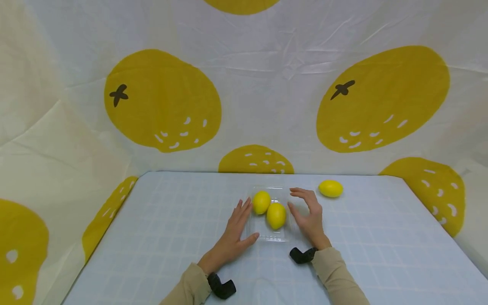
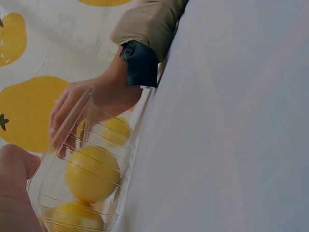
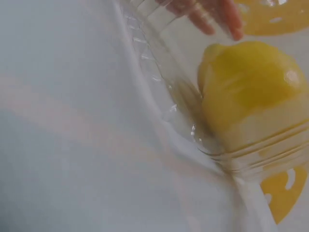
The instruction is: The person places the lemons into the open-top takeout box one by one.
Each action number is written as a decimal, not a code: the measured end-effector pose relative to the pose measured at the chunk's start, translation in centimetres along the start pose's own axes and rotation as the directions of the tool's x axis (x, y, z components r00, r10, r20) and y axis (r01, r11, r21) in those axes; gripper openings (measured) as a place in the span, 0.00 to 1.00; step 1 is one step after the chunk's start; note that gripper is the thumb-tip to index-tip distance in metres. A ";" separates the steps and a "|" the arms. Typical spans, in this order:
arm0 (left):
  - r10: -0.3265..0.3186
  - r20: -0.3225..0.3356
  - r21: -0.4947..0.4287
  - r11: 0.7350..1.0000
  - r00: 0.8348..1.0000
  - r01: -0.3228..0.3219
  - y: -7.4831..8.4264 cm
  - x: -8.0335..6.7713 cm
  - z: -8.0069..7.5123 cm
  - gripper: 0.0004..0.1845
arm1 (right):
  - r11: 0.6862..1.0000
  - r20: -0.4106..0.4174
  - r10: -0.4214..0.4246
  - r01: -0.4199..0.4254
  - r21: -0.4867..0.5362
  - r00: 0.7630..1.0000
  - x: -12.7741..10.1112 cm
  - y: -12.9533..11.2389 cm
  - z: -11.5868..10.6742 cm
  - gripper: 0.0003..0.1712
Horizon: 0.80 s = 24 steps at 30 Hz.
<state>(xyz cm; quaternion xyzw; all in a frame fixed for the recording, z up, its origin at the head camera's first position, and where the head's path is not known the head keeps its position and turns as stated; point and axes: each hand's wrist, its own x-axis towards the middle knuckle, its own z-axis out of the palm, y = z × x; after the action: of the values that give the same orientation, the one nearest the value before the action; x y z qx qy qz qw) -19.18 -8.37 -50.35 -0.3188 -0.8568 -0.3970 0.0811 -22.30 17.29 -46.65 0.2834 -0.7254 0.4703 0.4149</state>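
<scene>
**Tech A:** Head view, largest item first: the table (image 1: 183, 237) carries a pale checked cloth. Near its middle sits a clear plastic tray (image 1: 271, 237), thin-walled, with two lemons inside it, the rear lemon (image 1: 261, 202) and the front lemon (image 1: 276, 215), which appear to touch. A third lemon (image 1: 330, 188) lies on the cloth, well apart to the right.

**Tech B:** Hand status?

**Tech A:** Left hand (image 1: 234, 231) lies flat against the tray's left side, fingers straight, thumb at the near corner. Right hand (image 1: 309, 214) stands at the right side with its fingers arched, spread and loosely curved over that edge. Neither hand closes around anything. Whether the right fingertips actually touch the plastic cannot be told.

**Tech B:** Handling characteristics?

**Tech A:** Judged from the wrist views, the ribbed tray wall is thin and probably flexes under a squeeze; it looks light and smooth, so likely slippery. The fruit will roll if the tray tilts. Recommended hold: both long sides, low, with even pressure, or support from beneath. The lemons look firm; a whole-hand hold around the middle suits them.
</scene>
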 end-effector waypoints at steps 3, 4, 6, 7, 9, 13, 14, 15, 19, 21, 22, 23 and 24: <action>-0.005 0.009 -0.004 1.000 1.000 0.005 0.0 0.0 0.0 0.43 | 0.996 -0.136 0.008 -0.020 -0.087 0.991 0.4 -0.3 -0.4 0.19; -0.009 0.012 -0.005 1.000 1.000 0.009 0.0 0.0 -0.1 0.43 | 0.993 -0.177 0.014 -0.035 -0.115 0.984 0.4 -0.1 -0.5 0.19; -0.015 0.015 -0.004 1.000 1.000 0.015 0.0 -0.1 0.0 0.43 | 0.985 -0.246 0.023 -0.064 -0.162 0.969 0.4 1.0 -0.8 0.21; -0.017 0.017 -0.004 1.000 1.000 0.017 0.0 -0.1 0.0 0.43 | 0.981 -0.273 0.027 -0.078 -0.180 0.962 0.2 1.8 -1.0 0.22; -0.016 0.017 -0.001 1.000 1.000 0.016 -0.1 -0.1 0.1 0.43 | 0.968 -0.314 0.050 -0.123 -0.217 0.948 0.0 3.5 -1.6 0.25; -0.025 0.026 0.002 1.000 0.999 0.025 -0.2 -0.1 0.2 0.43 | 0.929 -0.365 0.138 -0.248 -0.275 0.921 -0.6 6.3 -2.7 0.32; -0.029 0.029 0.002 1.000 0.999 0.029 -0.2 -0.1 0.2 0.43 | 0.911 -0.378 0.175 -0.295 -0.288 0.909 -0.6 6.7 -2.9 0.34; -0.031 0.030 0.000 1.000 0.999 0.031 -0.3 -0.1 0.2 0.43 | 0.893 -0.389 0.213 -0.340 -0.294 0.896 -0.6 7.0 -3.1 0.36; -0.034 0.034 0.000 0.999 0.999 0.034 -0.3 -0.1 0.2 0.43 | 0.798 -0.419 0.373 -0.517 -0.310 0.827 -0.2 8.2 -3.9 0.44; -0.028 0.028 0.002 1.000 0.999 0.028 -0.3 -0.1 0.2 0.43 | 0.747 -0.405 0.454 -0.587 -0.313 0.793 -0.1 8.7 -4.2 0.46; -0.028 0.027 0.003 1.000 0.999 0.028 -0.3 -0.1 0.1 0.43 | 0.720 -0.390 0.494 -0.617 -0.318 0.777 -0.1 8.9 -4.3 0.47; -0.027 0.024 0.003 1.000 0.999 0.027 -0.2 -0.1 0.1 0.43 | 0.696 -0.371 0.531 -0.642 -0.322 0.762 -0.1 9.1 -4.4 0.46; -0.029 0.023 0.002 1.000 0.999 0.029 -0.2 -0.1 0.1 0.43 | 0.672 -0.349 0.568 -0.665 -0.326 0.745 -0.1 9.3 -4.4 0.46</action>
<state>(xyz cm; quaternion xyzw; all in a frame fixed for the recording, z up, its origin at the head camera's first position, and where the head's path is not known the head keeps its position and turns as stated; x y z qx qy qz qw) -19.23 -8.46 -50.59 -0.3109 -0.8626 -0.3936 0.0657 -28.24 25.00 -49.97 -0.1321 -0.8129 0.4391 0.3591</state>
